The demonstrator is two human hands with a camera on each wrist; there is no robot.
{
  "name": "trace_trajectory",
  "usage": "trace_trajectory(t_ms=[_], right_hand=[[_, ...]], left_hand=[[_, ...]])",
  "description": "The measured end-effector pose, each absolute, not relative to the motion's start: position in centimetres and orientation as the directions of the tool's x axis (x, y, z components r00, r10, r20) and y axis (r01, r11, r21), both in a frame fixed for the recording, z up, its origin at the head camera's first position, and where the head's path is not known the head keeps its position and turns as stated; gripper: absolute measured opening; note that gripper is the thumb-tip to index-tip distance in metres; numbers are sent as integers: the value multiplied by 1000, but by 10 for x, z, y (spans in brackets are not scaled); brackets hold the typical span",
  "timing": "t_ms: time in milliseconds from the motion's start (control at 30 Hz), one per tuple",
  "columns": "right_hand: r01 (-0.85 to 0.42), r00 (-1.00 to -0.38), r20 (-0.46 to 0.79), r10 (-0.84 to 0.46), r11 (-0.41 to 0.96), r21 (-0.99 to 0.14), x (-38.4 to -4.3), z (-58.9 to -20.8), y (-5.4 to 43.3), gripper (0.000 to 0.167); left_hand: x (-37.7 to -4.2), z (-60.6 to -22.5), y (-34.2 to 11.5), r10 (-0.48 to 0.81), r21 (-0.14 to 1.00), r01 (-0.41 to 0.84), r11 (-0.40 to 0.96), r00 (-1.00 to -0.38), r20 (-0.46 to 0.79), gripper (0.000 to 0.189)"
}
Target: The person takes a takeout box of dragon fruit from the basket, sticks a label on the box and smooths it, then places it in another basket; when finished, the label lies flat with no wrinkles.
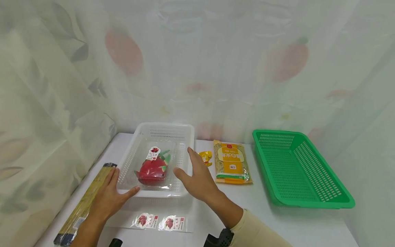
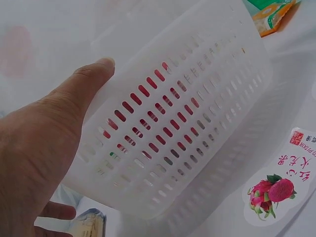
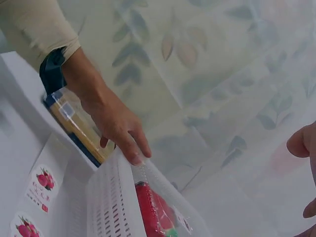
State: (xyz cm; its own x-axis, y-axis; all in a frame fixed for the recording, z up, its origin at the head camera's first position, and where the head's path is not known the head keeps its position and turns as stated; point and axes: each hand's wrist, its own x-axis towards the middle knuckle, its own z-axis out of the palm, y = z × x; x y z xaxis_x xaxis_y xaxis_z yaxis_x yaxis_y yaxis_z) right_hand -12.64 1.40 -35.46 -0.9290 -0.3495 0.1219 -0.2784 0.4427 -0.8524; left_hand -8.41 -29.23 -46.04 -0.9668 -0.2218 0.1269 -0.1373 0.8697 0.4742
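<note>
A white plastic basket [image 1: 154, 194] stands on the table, holding a clear plastic box [image 1: 169, 156]. Inside the box lies a red dragon fruit [image 1: 152, 169], and a white label [image 1: 153, 153] with a fruit picture sits on the lid. My left hand [image 1: 108, 200] is at the basket's front left corner, its thumb [image 2: 94, 74] stretched along the rim and its other fingers spread to the left. Over the basket's right rim, my right hand [image 1: 202, 181] has its thumb and fingers spread apart. In the right wrist view, only part of that hand [image 3: 308, 148] shows at the edge.
A long yellowish packet [image 1: 87, 199] lies left of the basket. In front is a clear sheet bearing two dragon fruit stickers [image 1: 147, 220]. To the right are small yellow packets [image 1: 205, 157], a larger yellow food packet [image 1: 231, 163] and a green basket [image 1: 308, 204]. Patterned curtains hang behind.
</note>
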Motion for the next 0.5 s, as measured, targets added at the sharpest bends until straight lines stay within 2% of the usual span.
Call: trace_trajectory(t_ms=[267, 400, 500], right_hand=[[-435, -897, 263, -354, 610, -663, -116, -347, 36, 82], [-493, -868, 357, -344, 686, -536, -114, -343, 51, 83], [-541, -824, 448, -348, 718, -438, -117, -342, 63, 83]], left_hand=[[-85, -454, -290, -191, 465, -115, 878, -974, 120, 115], [-87, -446, -288, -165, 442, -78, 894, -973, 162, 113], [-88, -436, -285, -152, 421, -50, 906, -965, 213, 111]])
